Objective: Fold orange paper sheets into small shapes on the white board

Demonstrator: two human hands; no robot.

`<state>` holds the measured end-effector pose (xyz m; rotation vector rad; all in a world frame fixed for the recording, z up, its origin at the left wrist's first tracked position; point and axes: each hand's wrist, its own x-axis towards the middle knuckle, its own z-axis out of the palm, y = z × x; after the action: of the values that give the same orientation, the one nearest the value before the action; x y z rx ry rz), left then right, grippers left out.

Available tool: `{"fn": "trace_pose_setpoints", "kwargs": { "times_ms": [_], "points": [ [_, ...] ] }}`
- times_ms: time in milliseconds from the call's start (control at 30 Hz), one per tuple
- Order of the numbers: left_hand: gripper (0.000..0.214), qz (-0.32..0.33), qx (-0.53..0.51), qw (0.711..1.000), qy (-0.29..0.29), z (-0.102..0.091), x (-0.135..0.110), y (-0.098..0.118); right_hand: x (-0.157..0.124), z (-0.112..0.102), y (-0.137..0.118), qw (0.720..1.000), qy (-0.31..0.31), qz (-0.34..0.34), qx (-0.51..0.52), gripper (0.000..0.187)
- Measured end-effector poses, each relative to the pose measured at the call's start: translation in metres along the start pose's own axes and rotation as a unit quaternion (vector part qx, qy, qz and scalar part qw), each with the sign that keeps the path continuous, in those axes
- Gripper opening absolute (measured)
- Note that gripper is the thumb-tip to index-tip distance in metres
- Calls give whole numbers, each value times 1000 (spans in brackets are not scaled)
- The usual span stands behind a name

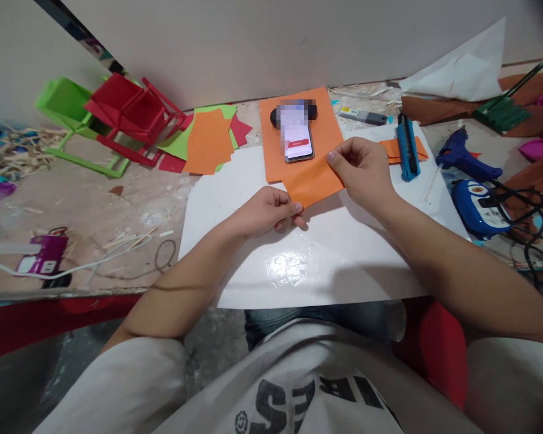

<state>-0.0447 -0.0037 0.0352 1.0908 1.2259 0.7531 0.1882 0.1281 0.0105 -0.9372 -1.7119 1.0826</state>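
Observation:
Over the white sheet (344, 265), a piece of orange paper (314, 187) is held between both hands. My left hand (271, 211) pinches its lower left corner between thumb and fingers. At its upper right, my right hand (364, 172) pinches the edge. Just behind lies a larger orange sheet (271, 160), carrying a lit phone (300, 141) propped on a black object (314, 111). Right of my right hand is a long blue tool (407, 150) with a dark slot, on top of a small orange piece (422, 149).
Red (122, 108) and green (66, 111) miniature chairs stand left, beside coloured paper scraps (208, 141). A grey cutter (362, 116) lies behind. At right are a blue glue gun (464, 154) and a corded blue device (479, 208). A purple power adapter (43, 256) sits far left.

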Motion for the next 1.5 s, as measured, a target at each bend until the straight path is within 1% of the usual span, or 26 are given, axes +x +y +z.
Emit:
{"fn": "trace_pose_setpoints", "kwargs": {
  "times_ms": [67, 167, 267, 367, 433, 500, 567, 633, 667, 767, 867, 933, 1067, 1133, 1233, 1333, 1400, 1500],
  "points": [
    [44, -13, 13, 1000, -3, 0, -2, 3, -1, 0, 0, 1000, -7, -5, -6, 42],
    [33, -28, 45, 999, -11, 0, -4, 5, -2, 0, -1, 1000, -13, -15, -6, 44],
    [33, -16, 42, 999, -1, 2, -2, 2, -1, 1, -1, 1000, 1, -7, 21, 49],
    [31, 25, 11, 999, 28, 5, 1, -2, -2, 6, -3, 994, 34, 34, 96, 55],
    [26, 52, 4, 997, 59, 8, 2, -3, -7, 11, -7, 983, 39, 80, 163, 64],
    [24, 72, 5, 993, 91, 12, 3, -3, -17, 19, -14, 967, 1, 128, 221, 72],
    [25, 88, 13, 990, 109, 15, 3, -2, -29, 27, -23, 949, -67, 167, 258, 73],
    [27, 94, 22, 989, 109, 18, 2, -1, -40, 33, -29, 933, -121, 191, 278, 70],
    [27, 92, 25, 990, 104, 19, 2, -1, -44, 35, -31, 928, -137, 198, 284, 69],
    [27, 80, 8, 992, 101, 21, 2, -3, -49, 37, -31, 925, -143, 197, 293, 64],
    [38, 82, -26, 987, 134, 21, 1, -4, -46, 35, -27, 935, -113, 181, 282, 62],
    [46, 92, -27, 982, 161, 20, 1, -4, -44, 35, -25, 941, -96, 173, 275, 61],
    [57, 113, -11, 975, 189, 18, 2, -5, -43, 36, -26, 941, -96, 168, 277, 55],
    [58, 117, -17, 975, 187, 18, 3, -6, -44, 36, -27, 943, -98, 167, 270, 54],
    [50, 107, -18, 979, 173, 19, 3, -6, -43, 36, -25, 945, -99, 165, 263, 57],
    [41, 77, -10, 988, 133, 20, 2, -6, -44, 36, -25, 939, -113, 164, 282, 62],
    [39, 67, -12, 991, 112, 21, 2, -7, -45, 37, -26, 932, -125, 162, 300, 62],
    [40, 75, -17, 990, 117, 22, 2, -7, -48, 38, -28, 928, -125, 160, 312, 63]
  ]
}}
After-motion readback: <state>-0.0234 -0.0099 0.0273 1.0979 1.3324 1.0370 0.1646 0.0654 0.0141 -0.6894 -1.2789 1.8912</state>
